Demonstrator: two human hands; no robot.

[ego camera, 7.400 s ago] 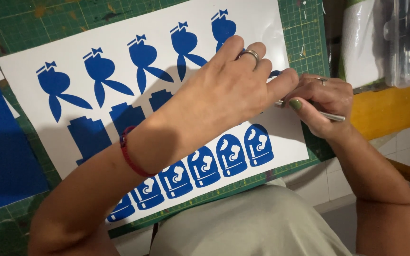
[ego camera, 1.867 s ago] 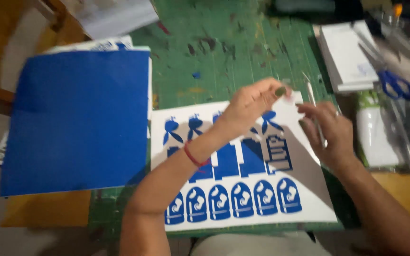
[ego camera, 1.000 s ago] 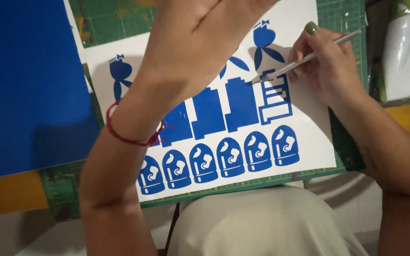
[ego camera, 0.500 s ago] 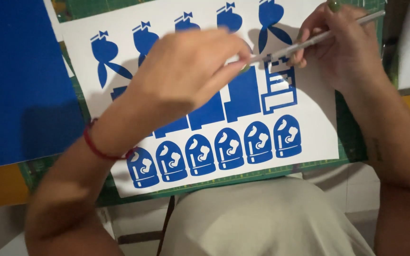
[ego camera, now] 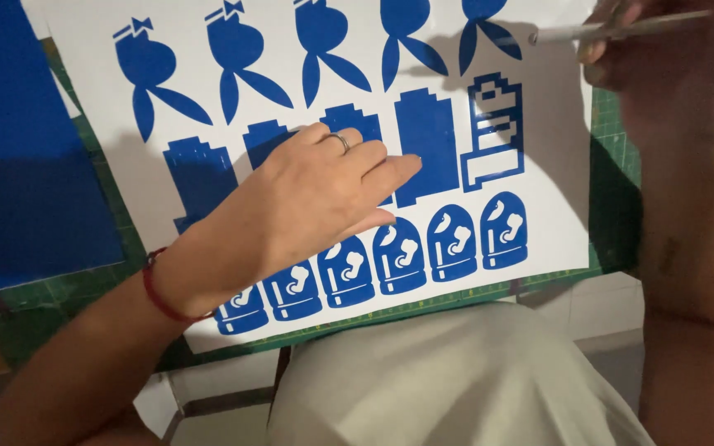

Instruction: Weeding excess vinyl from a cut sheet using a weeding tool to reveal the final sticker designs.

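Note:
A white sheet [ego camera: 555, 149] with rows of blue cut-out stickers lies on a green cutting mat [ego camera: 613, 157]. My left hand [ego camera: 307, 198] rests flat on the middle row of blue rectangles, fingers together, a ring on one finger and a red string on the wrist. My right hand [ego camera: 663, 49] at the top right holds a thin silver tool [ego camera: 613, 29] whose tip points left above the sheet, near the outlined battery-shaped sticker [ego camera: 493, 132]. That sticker has its inner pieces removed.
A large plain blue sheet [ego camera: 18, 149] lies on the left, overlapping the mat. The table's front edge runs below the sticker sheet, with my lap in light trousers [ego camera: 448, 380] under it.
My left hand came down from a raised position and now lies flat on the sheet. My right hand has drawn the tool up to the upper right, off the battery-shaped sticker.

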